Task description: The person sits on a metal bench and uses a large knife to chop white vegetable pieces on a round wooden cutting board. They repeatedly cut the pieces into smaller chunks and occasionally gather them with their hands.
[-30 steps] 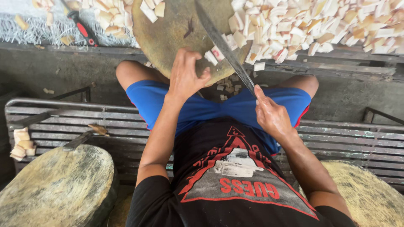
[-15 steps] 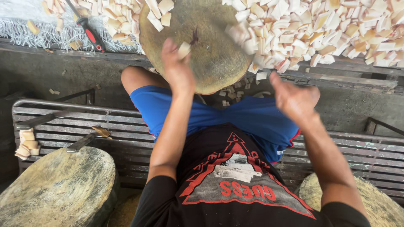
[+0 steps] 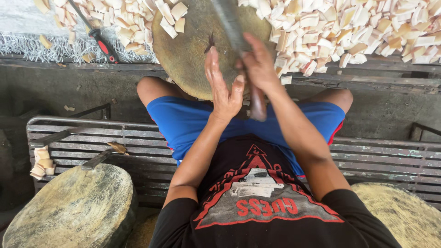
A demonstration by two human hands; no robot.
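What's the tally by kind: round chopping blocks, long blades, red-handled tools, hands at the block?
Round wooden chopping blocks: 3 (centre block, lower-left block, lower-right block)
Long blades: 2 (cleaver in the right hand; spare blade by the lower-left block)
Red-handled tools: 1 (screwdriver)
Hands: 2 (left hand open)
Total: 8
Pale cut pieces: too many to count.

Black short-sleeved shirt with red-and-grey print, blue shorts edged red.
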